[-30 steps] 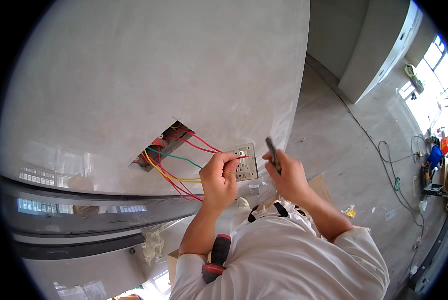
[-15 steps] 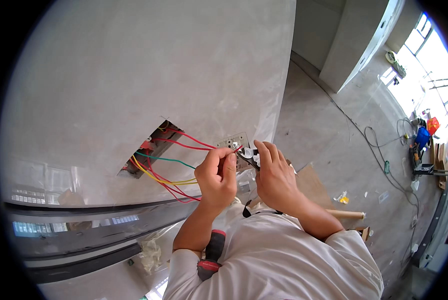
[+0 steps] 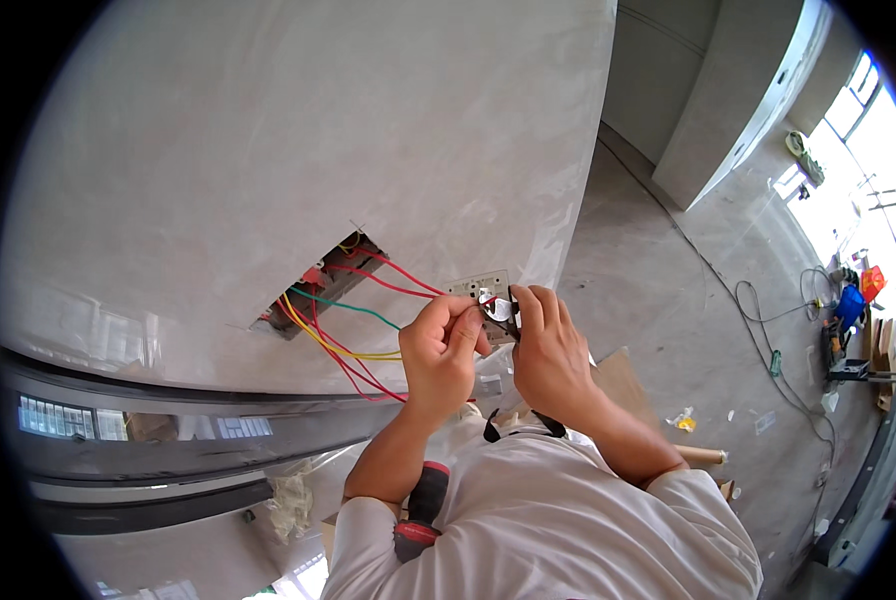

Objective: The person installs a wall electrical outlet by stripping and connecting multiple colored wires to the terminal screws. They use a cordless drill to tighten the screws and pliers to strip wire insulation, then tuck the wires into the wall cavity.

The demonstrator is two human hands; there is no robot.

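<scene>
Red wires [image 3: 392,287], yellow wires [image 3: 343,352] and a green wire [image 3: 353,306] run out of a rectangular opening [image 3: 330,285] in the wall toward my left hand [image 3: 438,350]. Its thumb and forefinger pinch a red wire close to its end. My right hand [image 3: 550,345] is closed around dark pliers [image 3: 509,318], their jaws at the red wire's end; a shiny pale piece there partly hides the contact. Just beyond my fingers is a light rectangular panel [image 3: 490,281] with small holes, like a socket or switch plate, partly covered by my hands.
A black-and-red power tool [image 3: 423,510] sits by my left upper arm. Cardboard [image 3: 628,385] and a tube [image 3: 703,455] lie on the floor at right. A long cable [image 3: 758,325] snakes across the floor toward tools [image 3: 848,310] near the window. The wall's edge [image 3: 580,170] runs beside my work.
The wall opening and wires sit slightly higher and farther right in view. My hands have drawn a little closer together, with the red wire's end now nearer the pliers.
</scene>
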